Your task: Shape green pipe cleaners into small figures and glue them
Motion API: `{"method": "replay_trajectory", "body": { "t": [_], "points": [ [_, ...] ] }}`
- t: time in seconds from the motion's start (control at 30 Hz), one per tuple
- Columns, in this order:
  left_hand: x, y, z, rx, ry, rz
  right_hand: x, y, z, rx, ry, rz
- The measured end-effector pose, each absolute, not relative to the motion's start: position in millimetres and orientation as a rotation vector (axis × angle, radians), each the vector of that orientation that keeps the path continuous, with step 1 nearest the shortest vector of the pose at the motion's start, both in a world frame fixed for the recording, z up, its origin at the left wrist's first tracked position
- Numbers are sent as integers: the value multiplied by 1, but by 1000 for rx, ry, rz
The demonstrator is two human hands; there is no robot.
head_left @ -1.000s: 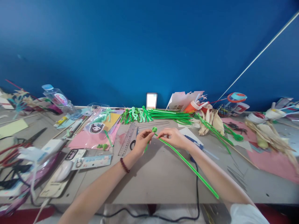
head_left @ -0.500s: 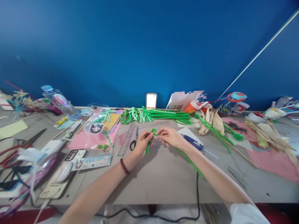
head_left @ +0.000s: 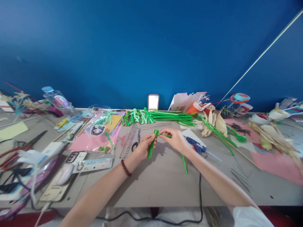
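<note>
My left hand [head_left: 146,146] pinches a small green pipe-cleaner figure [head_left: 151,148], its rounded knot on top and several strands hanging below the fingers. To its right, my right hand [head_left: 174,138] is closed on a long green pipe cleaner [head_left: 184,164] that joins the figure near the knot; its loose end hangs down under the wrist. Behind the hands lie finished-looking green figures [head_left: 139,116] and a bundle of straight green pipe cleaners [head_left: 174,117]. A ruler [head_left: 129,142] and scissors [head_left: 135,145] rest left of my left hand.
A blue glue gun [head_left: 197,146] lies close to my right forearm. Pink paper in a clear bag [head_left: 87,140], a bottle [head_left: 60,102] and a phone [head_left: 55,189] are at left. Paper cups [head_left: 195,107] and dried husks [head_left: 220,124] stand at right. A black cable [head_left: 200,195] crosses the front edge.
The long pipe cleaner's free end has swung left and now hangs more steeply. My right hand has turned slightly and moved right. The knot shows more fully above my left hand.
</note>
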State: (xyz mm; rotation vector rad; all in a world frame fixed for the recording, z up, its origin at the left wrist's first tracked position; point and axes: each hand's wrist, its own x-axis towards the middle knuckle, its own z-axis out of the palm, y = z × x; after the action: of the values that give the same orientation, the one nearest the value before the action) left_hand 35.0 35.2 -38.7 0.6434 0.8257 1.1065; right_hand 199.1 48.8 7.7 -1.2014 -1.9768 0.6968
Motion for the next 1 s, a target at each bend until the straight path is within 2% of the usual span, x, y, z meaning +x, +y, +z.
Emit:
{"method": "replay_trajectory", "body": {
  "t": [0.57, 0.77, 0.87, 1.0],
  "points": [
    [35, 35, -39, 614, 666, 934, 201, 60, -4, -1126, -1817, 1054],
    [38, 33, -32, 622, 906, 1122, 207, 66, -4, -1104, -1781, 1058],
    [32, 26, -22, 808, 1063, 1192, 211, 67, -2, -1133, -1768, 1041],
    [31, 22, -11, 1045, 1049, 1265, 213, 67, 1, -1144, -1777, 1046]
  ]
}}
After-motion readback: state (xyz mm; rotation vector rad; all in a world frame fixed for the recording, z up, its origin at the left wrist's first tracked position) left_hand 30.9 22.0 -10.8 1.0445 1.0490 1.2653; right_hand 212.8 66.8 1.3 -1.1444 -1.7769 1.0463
